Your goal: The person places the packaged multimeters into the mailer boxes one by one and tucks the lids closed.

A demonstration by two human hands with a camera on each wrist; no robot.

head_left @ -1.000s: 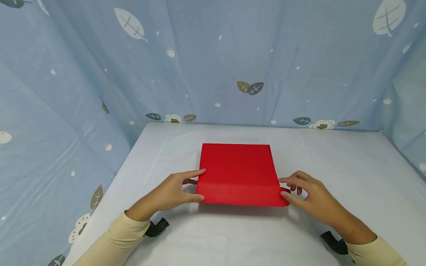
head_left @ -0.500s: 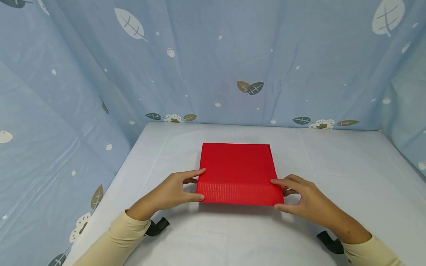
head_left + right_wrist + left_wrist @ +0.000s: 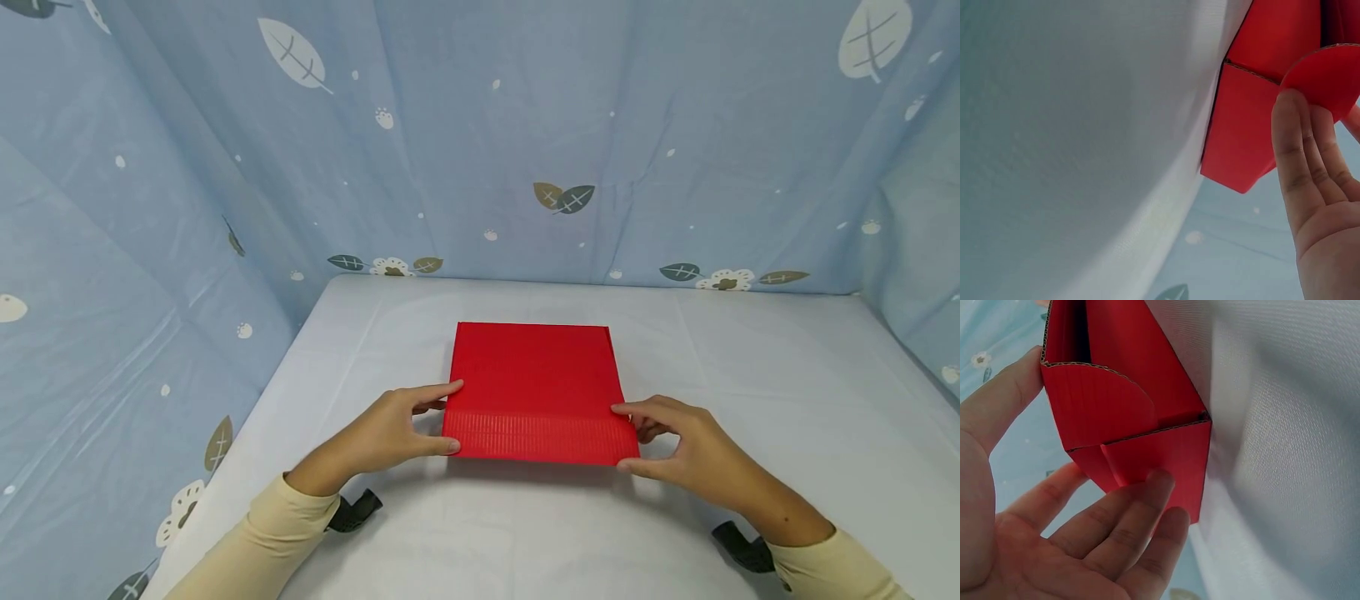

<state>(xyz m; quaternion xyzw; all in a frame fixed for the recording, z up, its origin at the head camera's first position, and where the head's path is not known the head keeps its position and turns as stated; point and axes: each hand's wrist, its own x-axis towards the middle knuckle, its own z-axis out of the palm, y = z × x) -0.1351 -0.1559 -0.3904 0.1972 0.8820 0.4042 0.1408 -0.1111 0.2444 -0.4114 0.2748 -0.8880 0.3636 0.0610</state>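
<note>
right hand shifted in — both hands gripping red box

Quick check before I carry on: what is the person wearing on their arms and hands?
Both arms wear long cream sleeves, left sleeve and right sleeve, ending at the wrists. The left hand and right hand are bare: no gloves, rings or watch visible. A black strap sits under the left wrist, another black strap under the right.
</note>
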